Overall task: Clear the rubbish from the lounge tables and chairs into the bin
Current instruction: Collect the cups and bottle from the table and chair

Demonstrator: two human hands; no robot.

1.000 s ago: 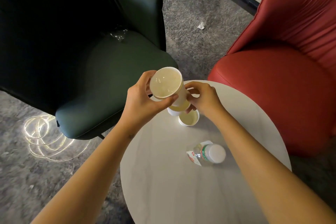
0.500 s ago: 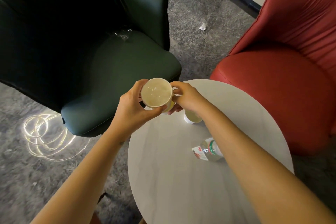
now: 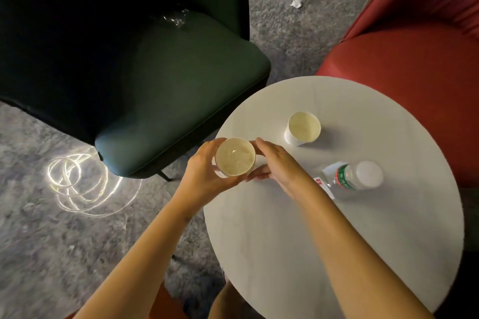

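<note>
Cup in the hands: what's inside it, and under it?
Inside the held cup only a pale, shiny bottom shows, no contents. The left hand and the right hand hold its wall from both sides, covering its outside and base, so whatever is beneath cannot be seen.

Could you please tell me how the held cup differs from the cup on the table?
The held cup is gripped between the left hand and right hand; the table cup stands free on the table. The held cup shows mostly its inside; the table cup also shows its white wall. Both look empty.
</note>
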